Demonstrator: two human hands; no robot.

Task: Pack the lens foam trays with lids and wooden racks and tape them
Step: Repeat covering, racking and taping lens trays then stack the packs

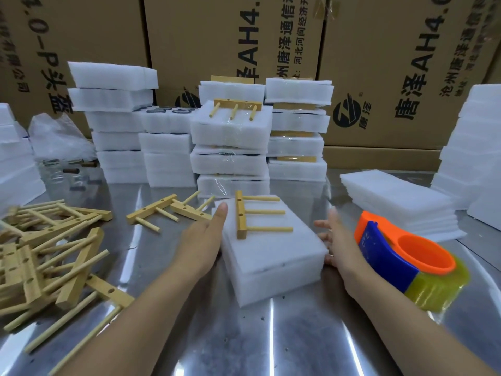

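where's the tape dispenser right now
The tape dispenser sits on the metal table at right, just outside the right hand, in front of the flat foam lids.

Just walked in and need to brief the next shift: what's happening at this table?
A person's left hand and right hand flank a white lidded foam tray with a three-pegged wooden rack lying on top, not yet taped. The orange-and-blue tape dispenser sits beside the right hand. Wrapped, finished packs are stacked behind.

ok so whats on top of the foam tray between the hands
A wooden rack with three pegs lies flat on the foam lid covering the foam tray. The tray's contents are hidden.
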